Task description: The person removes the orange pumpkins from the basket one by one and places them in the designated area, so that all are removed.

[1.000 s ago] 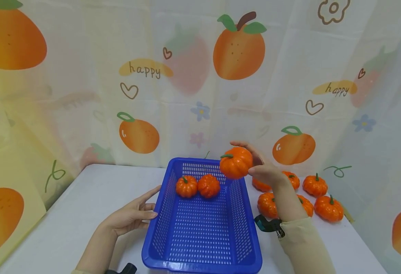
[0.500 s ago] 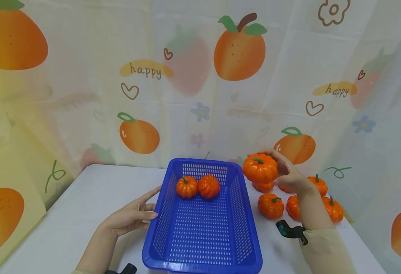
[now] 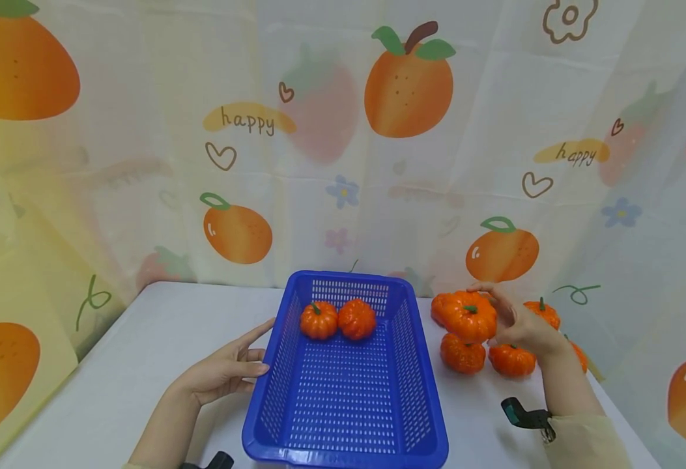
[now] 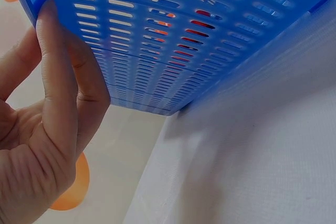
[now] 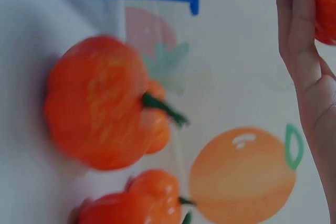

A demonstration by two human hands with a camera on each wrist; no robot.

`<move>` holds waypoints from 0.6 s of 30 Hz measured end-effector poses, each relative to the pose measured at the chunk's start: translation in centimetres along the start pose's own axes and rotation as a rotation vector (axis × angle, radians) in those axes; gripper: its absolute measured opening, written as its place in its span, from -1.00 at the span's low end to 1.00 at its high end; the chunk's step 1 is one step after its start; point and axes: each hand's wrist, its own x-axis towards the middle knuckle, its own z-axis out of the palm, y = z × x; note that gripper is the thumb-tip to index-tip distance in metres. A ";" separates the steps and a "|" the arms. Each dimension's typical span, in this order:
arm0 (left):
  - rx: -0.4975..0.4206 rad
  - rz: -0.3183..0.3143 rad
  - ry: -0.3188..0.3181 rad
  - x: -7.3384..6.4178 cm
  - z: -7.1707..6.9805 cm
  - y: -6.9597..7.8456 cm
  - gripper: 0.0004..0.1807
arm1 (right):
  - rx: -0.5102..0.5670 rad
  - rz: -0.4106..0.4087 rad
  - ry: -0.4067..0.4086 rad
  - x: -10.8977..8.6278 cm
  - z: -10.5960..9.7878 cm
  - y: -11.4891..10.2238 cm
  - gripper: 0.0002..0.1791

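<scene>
Beside the basket (image 3: 343,397), right hand (image 3: 515,322) clasping light, rigid pumpkin (image 3: 469,316) round its ribs; left hand (image 3: 225,371) flat, fingers straight.

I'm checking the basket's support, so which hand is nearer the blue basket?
Left. The left hand touches the outer left wall of the blue basket with straight fingers. The right hand is off to the basket's right, holding a pumpkin.

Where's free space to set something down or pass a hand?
Basket floor is bare in front of its two pumpkins. Table is bare left of the left hand. Crowded right of the basket: loose pumpkins under the right hand and its pumpkin.
</scene>
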 end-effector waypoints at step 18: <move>0.004 -0.003 0.003 0.0 0.0 0.0 -0.01 | 0.050 0.272 -0.271 -4.3 0.1 3.7 -0.17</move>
